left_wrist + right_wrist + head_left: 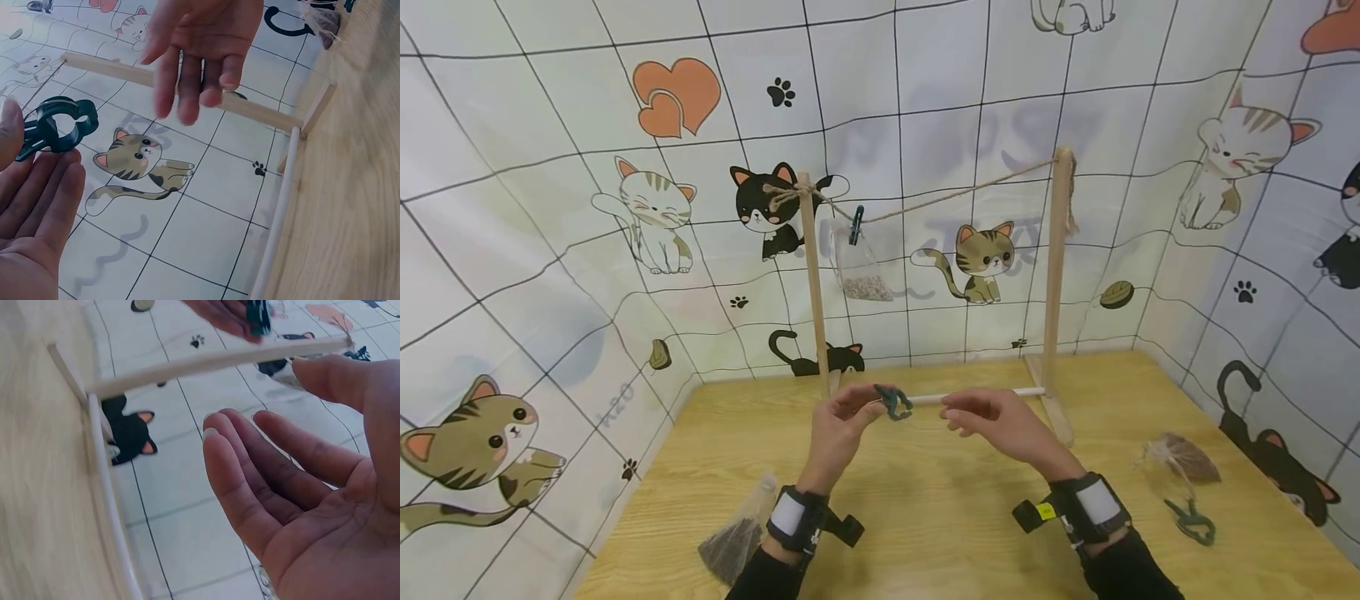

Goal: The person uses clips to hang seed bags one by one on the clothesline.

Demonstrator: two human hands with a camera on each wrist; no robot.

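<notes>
My left hand (842, 425) pinches a dark green plastic clip (894, 402) between thumb and fingers, above the table in front of the wooden frame. The left wrist view shows the same clip (65, 125) with its rounded jaws pointing away from the thumb. To its right, apart from the clip, my right hand (1000, 421) hangs in the air with relaxed fingers and nothing in them. Behind both hands, a twine line (955, 193) runs between two wooden posts (1057, 275). A dark clip (857, 226) on the line holds a clear bag (863, 271) of pale bits.
A bag of dark contents (733, 537) lies on the table (925, 533) by my left wrist. At the right lie another tied bag (1183, 457) and a green clip (1193, 523). A white rod (977, 395) joins the posts low down. Cat-print sheeting hangs behind.
</notes>
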